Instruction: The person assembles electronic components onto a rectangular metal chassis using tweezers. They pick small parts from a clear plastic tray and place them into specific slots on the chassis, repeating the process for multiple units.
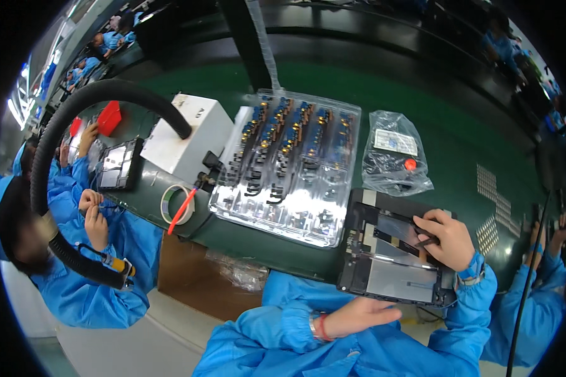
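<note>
An opened tablet (391, 283) lies at the table's near edge, its grey battery panels and dark inner frame showing. Over its upper right part, my right hand (448, 242) is closed on a slim black tool (426, 240); its exact kind is hard to make out. A dark strip (396, 242) crosses the tablet's middle, just left of those fingers. My left hand (361, 316) is just below the tablet's near edge, fingers stretched out and holding nothing. Both wrists wear bands over blue sleeves.
Left of the tablet sits a clear plastic tray (283, 229) of small circuit parts. Beyond it lies a clear bag (396, 147); metallic dotted strips (487, 235) are at right. A white box (192, 135), tape roll (177, 204) and black hose (41, 151) stand near a co-worker (75, 283).
</note>
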Demonstrator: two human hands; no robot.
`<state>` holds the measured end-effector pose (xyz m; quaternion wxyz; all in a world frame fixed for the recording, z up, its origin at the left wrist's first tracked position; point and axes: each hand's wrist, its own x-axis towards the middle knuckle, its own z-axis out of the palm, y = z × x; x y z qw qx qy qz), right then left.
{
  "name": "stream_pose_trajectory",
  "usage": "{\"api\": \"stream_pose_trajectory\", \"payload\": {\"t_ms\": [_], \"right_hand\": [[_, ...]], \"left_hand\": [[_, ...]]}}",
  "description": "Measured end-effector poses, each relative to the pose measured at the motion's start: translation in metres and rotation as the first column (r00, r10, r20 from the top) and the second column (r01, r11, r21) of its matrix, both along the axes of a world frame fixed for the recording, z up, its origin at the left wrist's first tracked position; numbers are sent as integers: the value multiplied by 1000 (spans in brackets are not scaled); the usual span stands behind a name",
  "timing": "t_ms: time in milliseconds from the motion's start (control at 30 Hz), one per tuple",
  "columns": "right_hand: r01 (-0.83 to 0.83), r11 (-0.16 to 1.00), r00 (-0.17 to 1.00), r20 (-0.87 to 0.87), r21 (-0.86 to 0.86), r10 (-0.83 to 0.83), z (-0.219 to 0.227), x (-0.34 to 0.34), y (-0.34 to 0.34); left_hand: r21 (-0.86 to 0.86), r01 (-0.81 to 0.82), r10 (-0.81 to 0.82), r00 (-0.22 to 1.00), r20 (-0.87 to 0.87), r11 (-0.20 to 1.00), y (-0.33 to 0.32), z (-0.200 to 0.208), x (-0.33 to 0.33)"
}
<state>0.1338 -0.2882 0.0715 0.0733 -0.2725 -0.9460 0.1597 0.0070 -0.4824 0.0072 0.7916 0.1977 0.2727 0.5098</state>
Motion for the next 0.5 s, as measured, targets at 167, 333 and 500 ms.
{"api": "stream_pose_trajectory", "payload": {"t_ms": [167, 333, 500], "right_hand": [[144, 989, 987, -68, -43, -147, 8, 17, -1], [293, 952, 780, -596, 83, -188, 45, 13, -10], [353, 888, 176, -912, -294, -371, 21, 18, -14]], "left_hand": [[-11, -259, 256, 960, -116, 966, 22, 10, 29], [685, -179, 593, 678, -434, 706, 51, 59, 12], [906, 41, 805, 443, -394, 421, 77, 99, 20]]}}
